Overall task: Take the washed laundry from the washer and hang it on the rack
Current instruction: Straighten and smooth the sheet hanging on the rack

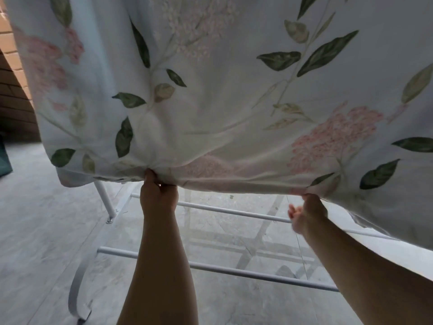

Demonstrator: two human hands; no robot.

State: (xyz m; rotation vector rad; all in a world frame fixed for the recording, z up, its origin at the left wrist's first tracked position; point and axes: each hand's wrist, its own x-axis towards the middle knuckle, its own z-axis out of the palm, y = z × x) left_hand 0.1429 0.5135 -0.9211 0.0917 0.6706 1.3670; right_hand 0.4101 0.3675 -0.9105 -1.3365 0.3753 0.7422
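Observation:
A large white sheet (215,95) printed with green leaves and pink flowers hangs in front of me and fills the upper part of the view. My left hand (158,193) pinches its lower hem at centre left. My right hand (307,212) grips the same hem further right. The hem is stretched between the two hands. Below it the white metal drying rack (222,212) shows its lower cross bars and a curved leg. The rack's top is hidden behind the sheet. No washer is in view.
Grey concrete floor (42,231) spreads under the rack. A brick wall (11,85) stands at the far left, with a dark teal object (4,160) on the floor beside it.

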